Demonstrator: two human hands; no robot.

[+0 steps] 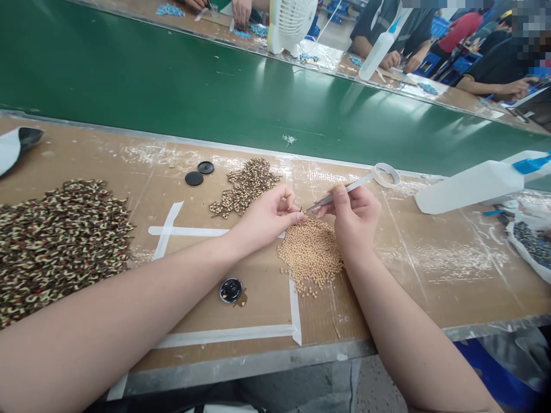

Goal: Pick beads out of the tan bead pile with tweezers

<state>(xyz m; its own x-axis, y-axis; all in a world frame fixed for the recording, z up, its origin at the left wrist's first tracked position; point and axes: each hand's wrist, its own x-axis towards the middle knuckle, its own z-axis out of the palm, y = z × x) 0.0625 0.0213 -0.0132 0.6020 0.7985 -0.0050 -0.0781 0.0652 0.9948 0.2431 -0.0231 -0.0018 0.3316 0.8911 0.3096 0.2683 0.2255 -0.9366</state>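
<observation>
My right hand is closed around silvery tweezers, whose tips point left toward my left fingertips. My left hand is closed in a pinch; a tiny dark piece seems to show at its fingertips, but I cannot make out its kind. Both hands are over the upper edge of a heap of small tan beads. Just behind my left hand is a smaller pile of brown, cream and red patterned pieces. Below my left forearm sits a small round dish of glossy black stuff.
A large heap of similar patterned pieces covers the left side. Two black round lids, a tape roll and a white bottle lie on the cardboard-covered table. Beyond the green belt, other people work near a fan.
</observation>
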